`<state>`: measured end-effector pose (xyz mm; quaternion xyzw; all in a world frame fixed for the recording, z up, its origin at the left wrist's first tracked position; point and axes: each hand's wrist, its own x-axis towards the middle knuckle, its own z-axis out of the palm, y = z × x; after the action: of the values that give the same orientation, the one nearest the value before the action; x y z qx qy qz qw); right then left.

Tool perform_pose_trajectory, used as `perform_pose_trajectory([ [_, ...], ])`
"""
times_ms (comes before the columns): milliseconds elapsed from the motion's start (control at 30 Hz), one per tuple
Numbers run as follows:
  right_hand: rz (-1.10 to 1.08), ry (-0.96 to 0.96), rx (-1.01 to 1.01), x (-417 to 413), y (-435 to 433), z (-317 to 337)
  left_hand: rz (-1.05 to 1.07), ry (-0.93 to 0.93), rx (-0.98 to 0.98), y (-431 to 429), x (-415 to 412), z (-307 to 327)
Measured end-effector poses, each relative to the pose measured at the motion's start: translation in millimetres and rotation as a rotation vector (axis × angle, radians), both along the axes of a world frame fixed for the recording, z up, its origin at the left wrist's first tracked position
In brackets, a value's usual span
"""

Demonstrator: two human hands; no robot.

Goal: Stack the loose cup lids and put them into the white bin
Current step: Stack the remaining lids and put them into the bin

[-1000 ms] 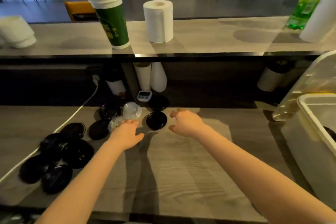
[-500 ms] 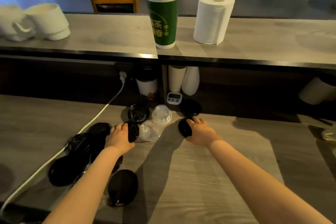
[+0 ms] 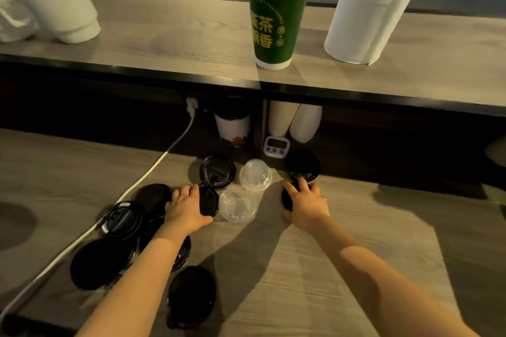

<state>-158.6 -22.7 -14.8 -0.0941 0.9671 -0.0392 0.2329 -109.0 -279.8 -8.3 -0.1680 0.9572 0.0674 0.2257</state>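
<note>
Several black cup lids lie loose on the wooden counter. My left hand [image 3: 186, 208] grips one black lid [image 3: 209, 202] by its edge, beside a flat clear lid [image 3: 237, 206]. My right hand [image 3: 306, 204] covers and grips another black lid [image 3: 286, 199]. A clear dome lid [image 3: 255, 174] and a black sip lid [image 3: 217, 171] sit just behind them. One more black lid [image 3: 302, 164] rests at the back by the shelf wall. More black lids [image 3: 123, 220] lie in a cluster to the left under my left forearm. The white bin is out of view.
A white power cable [image 3: 142, 178] runs diagonally across the counter's left side. Under the shelf stand a paper cup [image 3: 232, 126], white cups [image 3: 294, 120] and a small timer [image 3: 276, 146]. On the upper shelf are a tall green cup stack [image 3: 276, 19], a paper towel roll [image 3: 367, 13] and white cups [image 3: 60, 5].
My head has moved closer and leftward, so the bin left the view. Both hands reached forward and closed on black lids, the left beside the clear lids, the right further right.
</note>
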Motion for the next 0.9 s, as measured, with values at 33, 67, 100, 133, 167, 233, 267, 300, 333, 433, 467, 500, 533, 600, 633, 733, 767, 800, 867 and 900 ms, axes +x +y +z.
perform_pose_trajectory([
  [33,-0.009,0.012,-0.007,1,0,1,0.002,0.005,-0.002,0,1,0],
  [67,-0.019,0.023,-0.015,1,0,1,0.004,0.01,-0.002,1,1,-1],
  [100,-0.029,0.033,-0.023,3,0,3,0.007,0.017,0.001,1,3,-1],
  [133,-0.035,0.044,-0.031,5,1,4,0.012,0.024,0.006,2,4,-1],
  [167,-0.036,0.061,-0.041,8,2,6,0.019,0.03,0.009,4,7,-1],
  [233,-0.042,0.114,-0.074,15,3,9,0.033,0.043,0.011,6,13,1],
  [267,-0.052,0.147,-0.11,19,4,11,0.041,0.051,0.013,8,17,2],
  [300,-0.071,0.177,-0.164,24,4,13,0.05,0.063,0.018,9,21,4],
  [333,-0.101,0.19,-0.24,28,4,14,0.061,0.081,0.027,9,26,6],
  [433,-0.214,0.157,-0.58,38,-4,18,0.097,0.154,0.058,11,42,17],
  [467,-0.258,0.129,-0.712,42,-9,21,0.107,0.179,0.07,12,47,22],
  [500,-0.305,0.086,-0.841,46,-15,25,0.115,0.2,0.088,15,51,28],
  [533,-0.348,0.033,-0.963,49,-22,31,0.124,0.225,0.113,18,55,35],
  [600,-0.424,-0.096,-1.158,56,-35,44,0.141,0.297,0.198,27,61,48],
  [633,-0.46,-0.173,-1.231,59,-40,52,0.146,0.343,0.256,33,63,55],
  [733,-0.594,-0.409,-1.369,67,-47,73,0.124,0.486,0.414,51,67,71],
  [767,-0.638,-0.474,-1.405,68,-46,76,0.11,0.517,0.45,57,68,75],
  [800,-0.68,-0.536,-1.446,70,-44,78,0.104,0.534,0.485,64,69,79],
  [867,-0.753,-0.643,-1.539,73,-39,79,0.094,0.537,0.551,76,70,84],
  [900,-0.787,-0.677,-1.585,75,-36,80,0.079,0.536,0.571,81,70,85],
])
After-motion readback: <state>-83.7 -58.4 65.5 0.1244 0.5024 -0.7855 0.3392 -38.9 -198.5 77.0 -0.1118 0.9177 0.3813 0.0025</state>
